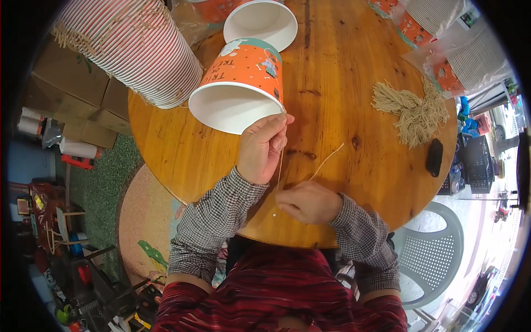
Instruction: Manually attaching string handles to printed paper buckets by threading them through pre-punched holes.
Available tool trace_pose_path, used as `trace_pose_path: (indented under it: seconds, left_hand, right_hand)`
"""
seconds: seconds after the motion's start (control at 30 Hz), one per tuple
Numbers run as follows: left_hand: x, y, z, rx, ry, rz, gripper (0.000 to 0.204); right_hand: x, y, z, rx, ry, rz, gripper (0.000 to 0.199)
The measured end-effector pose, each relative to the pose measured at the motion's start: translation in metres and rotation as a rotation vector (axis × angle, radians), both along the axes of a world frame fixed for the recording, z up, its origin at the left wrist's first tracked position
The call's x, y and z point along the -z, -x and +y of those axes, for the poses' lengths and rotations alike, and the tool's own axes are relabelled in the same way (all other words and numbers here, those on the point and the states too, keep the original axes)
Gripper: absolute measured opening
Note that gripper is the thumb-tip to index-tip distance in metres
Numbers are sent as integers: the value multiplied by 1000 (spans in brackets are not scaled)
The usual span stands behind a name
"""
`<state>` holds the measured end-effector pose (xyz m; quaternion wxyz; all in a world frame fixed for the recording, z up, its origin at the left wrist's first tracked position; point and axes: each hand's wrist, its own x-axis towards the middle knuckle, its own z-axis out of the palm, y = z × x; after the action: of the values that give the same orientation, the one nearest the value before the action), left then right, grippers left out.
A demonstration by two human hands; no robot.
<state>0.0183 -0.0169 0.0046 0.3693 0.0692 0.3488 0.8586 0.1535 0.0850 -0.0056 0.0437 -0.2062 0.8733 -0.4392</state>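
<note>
An orange paper bucket [249,69] with a green band and cartoon figures lies on its side, its white mouth toward me. My left hand [261,148] is closed at the right side of its rim, fingertips pinching there. From those fingertips a thin tan cord [280,166] runs down to my right hand [311,202], which is closed around it near the table's front edge. The cord's loose end sticks up beyond the right hand. Fingers hide exactly how the cord meets the rim. A second paper bucket [260,25] lies behind the first.
A tall leaning stack of nested buckets [138,55], draped with cords, stands at left on the round wooden table [332,105]. At right lie a bundle of tan cords [412,113] and a small black object [435,157]. Plastic-wrapped bucket stacks [475,66] sit far right.
</note>
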Motion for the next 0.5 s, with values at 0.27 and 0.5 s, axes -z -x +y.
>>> trace_pose_path:
  seconds: [0.27, 0.5]
  left_hand:
    - [4, -1, 5, 44, 111, -111, 18]
    - [13, 3, 15, 24, 21, -381, 24]
  right_hand:
    - [-7, 3, 0, -185, 117, -211, 15]
    - [-20, 3, -7, -151, 313, -253, 16]
